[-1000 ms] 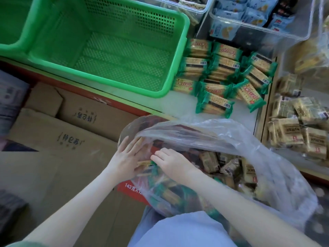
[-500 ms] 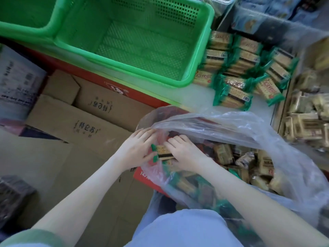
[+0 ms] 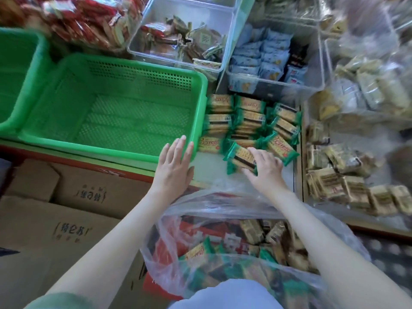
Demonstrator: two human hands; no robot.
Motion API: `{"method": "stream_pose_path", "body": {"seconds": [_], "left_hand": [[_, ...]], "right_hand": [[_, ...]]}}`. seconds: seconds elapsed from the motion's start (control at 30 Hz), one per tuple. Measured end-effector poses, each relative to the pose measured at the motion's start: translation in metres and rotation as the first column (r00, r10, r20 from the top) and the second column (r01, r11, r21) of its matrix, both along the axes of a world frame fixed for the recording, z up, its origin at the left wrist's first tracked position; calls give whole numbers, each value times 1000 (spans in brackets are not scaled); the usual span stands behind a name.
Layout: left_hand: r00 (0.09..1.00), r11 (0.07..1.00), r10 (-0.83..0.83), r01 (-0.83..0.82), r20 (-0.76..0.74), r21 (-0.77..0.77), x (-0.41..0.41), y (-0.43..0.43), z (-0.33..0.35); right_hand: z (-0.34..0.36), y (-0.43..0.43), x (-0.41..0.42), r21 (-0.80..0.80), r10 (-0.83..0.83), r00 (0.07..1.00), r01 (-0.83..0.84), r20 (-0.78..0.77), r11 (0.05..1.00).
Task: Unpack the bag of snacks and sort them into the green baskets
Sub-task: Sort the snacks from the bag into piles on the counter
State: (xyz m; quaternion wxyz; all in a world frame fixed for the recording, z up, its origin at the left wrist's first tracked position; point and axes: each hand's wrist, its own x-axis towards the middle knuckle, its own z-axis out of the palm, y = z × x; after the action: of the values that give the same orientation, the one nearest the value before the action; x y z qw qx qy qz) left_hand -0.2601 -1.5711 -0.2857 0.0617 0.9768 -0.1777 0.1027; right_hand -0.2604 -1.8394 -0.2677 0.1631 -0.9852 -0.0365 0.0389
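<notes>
The clear plastic bag [image 3: 223, 206] of snacks lies open at the bottom centre, with green and tan packets inside. My right hand [image 3: 265, 168] holds a green-wrapped cracker packet [image 3: 239, 158] at the near edge of a pile of the same green packets [image 3: 249, 121] on the white shelf. My left hand [image 3: 176, 163] is flat with straight fingers, its fingertips on the near right rim of the empty green basket [image 3: 116, 121]. A second green basket [image 3: 15, 74] stands at the far left.
Tan snack packets [image 3: 341, 181] lie in a tray on the right. Clear bins at the back hold brown [image 3: 185, 41] and blue packets [image 3: 263, 59]. Red packets [image 3: 84, 18] are heaped at the top left. Cardboard boxes [image 3: 73, 210] sit below the shelf on the left.
Both hands have left the bag. The right carried a green packet up to the pile on the shelf, and the left moved up to the basket's rim. The view tilted up.
</notes>
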Motion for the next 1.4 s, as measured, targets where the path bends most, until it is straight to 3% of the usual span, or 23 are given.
{"method": "stream_pose_path", "body": {"seconds": [0.17, 0.47, 0.53, 0.63, 0.73, 0.83, 0.97, 1.1, 1.3, 1.4], "left_hand": [[998, 999, -1, -2, 55, 52, 12, -2, -9], [991, 1000, -20, 19, 133, 10, 14, -3, -14], [987, 999, -42, 46, 153, -22, 6, -3, -16], [970, 977, -195, 205, 141, -60, -23, -1, -23], [883, 884, -468, 468, 36, 20, -69, 8, -33], [809, 807, -577, 585, -111, 77, -109, 16, -41], [849, 884, -398, 456, -348, 100, -143, 24, -53], [804, 896, -269, 411, -530, 169, -173, 36, -63], [836, 909, -258, 379, -484, 171, -209, 51, -73], [859, 922, -304, 374, -412, 100, -210, 56, -73]], "right_hand": [[-21, -8, 24, -94, 74, 976, -95, -203, 991], [-26, -13, 45, -236, 165, 962, -216, -218, 948], [-20, -6, 31, -239, 222, 971, -237, -89, 942], [-16, 20, -13, -130, 304, 917, -279, 257, 952], [-28, 49, -72, -65, 485, 809, -493, 333, 867], [-54, 57, -117, -141, 693, 680, -682, 241, 718], [-60, 60, -147, -65, 705, 709, -703, 23, 708], [-64, 78, -161, -52, 694, 676, -725, -249, 687], [-69, 92, -166, -107, 622, 701, -689, -348, 717], [-60, 82, -156, -121, 548, 740, -631, -389, 766]]}}
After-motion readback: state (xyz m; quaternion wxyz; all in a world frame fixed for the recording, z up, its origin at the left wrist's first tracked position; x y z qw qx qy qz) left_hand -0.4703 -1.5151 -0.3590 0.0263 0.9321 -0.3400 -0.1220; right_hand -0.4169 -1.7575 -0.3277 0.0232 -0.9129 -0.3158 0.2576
